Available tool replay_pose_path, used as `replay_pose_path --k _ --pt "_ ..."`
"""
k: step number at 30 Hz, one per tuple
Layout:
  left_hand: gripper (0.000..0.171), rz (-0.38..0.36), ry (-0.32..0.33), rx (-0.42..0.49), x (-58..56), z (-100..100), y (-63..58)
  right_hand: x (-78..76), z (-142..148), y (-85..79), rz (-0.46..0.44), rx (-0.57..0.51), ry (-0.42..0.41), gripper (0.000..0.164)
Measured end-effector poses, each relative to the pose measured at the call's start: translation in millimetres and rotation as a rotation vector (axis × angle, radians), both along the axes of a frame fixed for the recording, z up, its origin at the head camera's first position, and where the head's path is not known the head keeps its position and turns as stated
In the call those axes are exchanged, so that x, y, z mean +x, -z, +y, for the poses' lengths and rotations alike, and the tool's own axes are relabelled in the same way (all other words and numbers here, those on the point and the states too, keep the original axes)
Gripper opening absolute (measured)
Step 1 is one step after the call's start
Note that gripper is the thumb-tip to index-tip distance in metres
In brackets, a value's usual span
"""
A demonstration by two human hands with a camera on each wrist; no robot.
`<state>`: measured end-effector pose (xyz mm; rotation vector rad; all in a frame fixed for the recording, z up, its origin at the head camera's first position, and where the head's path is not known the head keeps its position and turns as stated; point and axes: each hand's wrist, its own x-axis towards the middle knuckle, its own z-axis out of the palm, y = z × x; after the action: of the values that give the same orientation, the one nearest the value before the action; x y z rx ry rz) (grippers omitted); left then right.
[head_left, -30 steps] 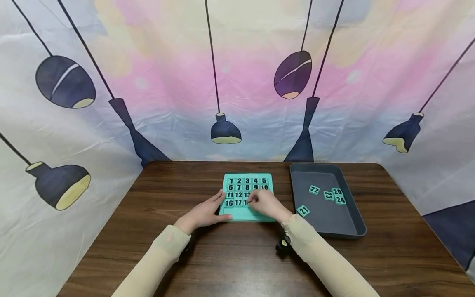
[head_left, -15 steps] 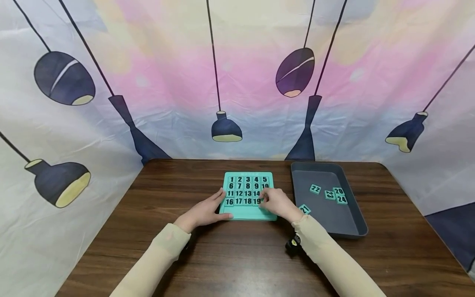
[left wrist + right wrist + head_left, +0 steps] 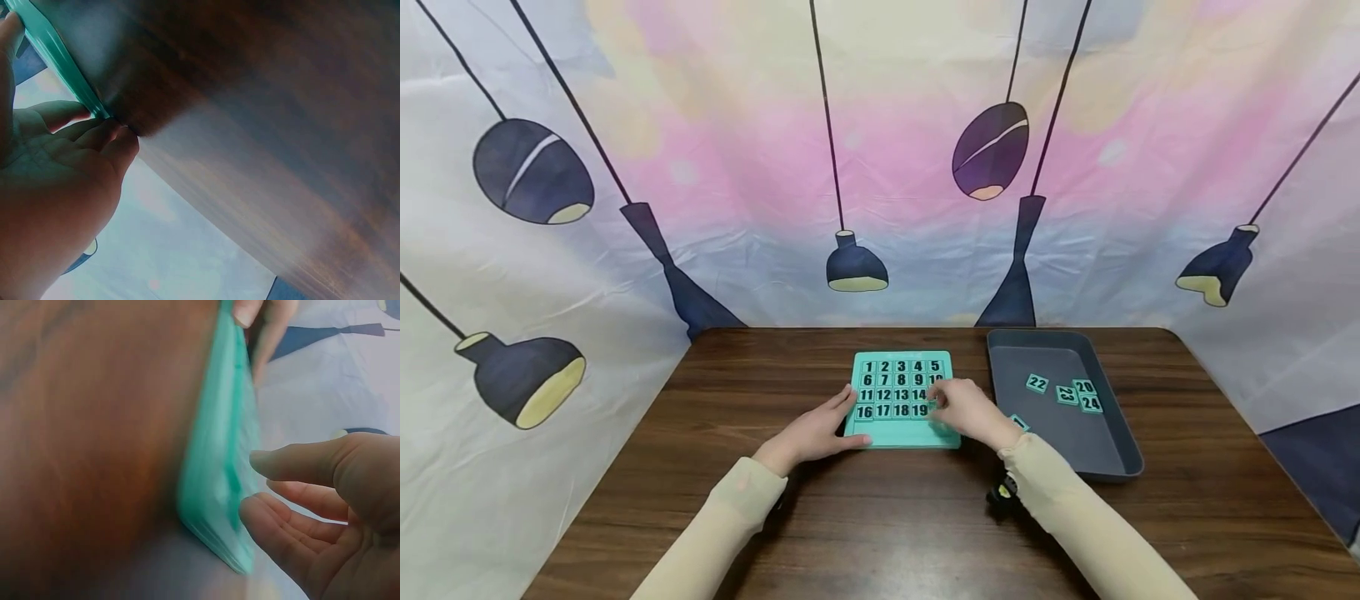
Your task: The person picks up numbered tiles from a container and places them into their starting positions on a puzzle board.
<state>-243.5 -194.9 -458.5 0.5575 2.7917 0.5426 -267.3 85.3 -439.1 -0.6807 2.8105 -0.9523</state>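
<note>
A mint-green number board (image 3: 904, 432) lies on the table, with black-numbered square tiles in rows. Tiles 1 to 14 and 16 to 19 can be made out. My left hand (image 3: 809, 432) holds the board's left side, thumb on the near corner and fingers along the edge; in the left wrist view those fingers (image 3: 103, 134) bend in against it. My right hand (image 3: 972, 412) is over the board's right side, hiding the end of the third and fourth rows. Nothing shows between its thumb and fingertips in the right wrist view, where they stand apart.
To the right of the board stands a dark grey tray (image 3: 1060, 450). In it lie loose tiles, including tile 22 (image 3: 1037, 383), tile 20 (image 3: 1084, 387) and tile 24 (image 3: 1091, 404). Another tile (image 3: 1019, 422) is partly covered by the right wrist. A printed curtain hangs behind the table.
My right hand has moved right across the board, uncovering tiles 18 and 19. Its wrist now covers more of the nearest tile in the tray. The left hand keeps its place.
</note>
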Motion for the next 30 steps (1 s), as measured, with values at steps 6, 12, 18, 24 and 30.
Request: replay_pose_path --k 6,12,18,24,30 --pt "0.095 0.000 -0.006 -0.002 0.0 1 1.4 -14.7 54 -21.5 0.094 0.063 0.034 0.027" --pt "0.094 0.001 0.006 -0.003 -1.0 1 0.2 -25.2 133 -32.8 0.110 0.144 0.087 0.035" --pt "0.093 0.000 -0.004 -0.008 0.4 0 -1.3 -30.9 184 -28.2 0.022 0.311 0.093 0.040" --pt "0.094 -0.006 -0.011 0.002 1.6 -1 -0.9 -34.1 200 -18.2 -0.009 0.428 0.090 0.026" --pt "0.095 0.000 -0.003 0.000 0.6 -1 1.1 -37.5 204 -19.9 -0.086 0.379 0.104 0.029"
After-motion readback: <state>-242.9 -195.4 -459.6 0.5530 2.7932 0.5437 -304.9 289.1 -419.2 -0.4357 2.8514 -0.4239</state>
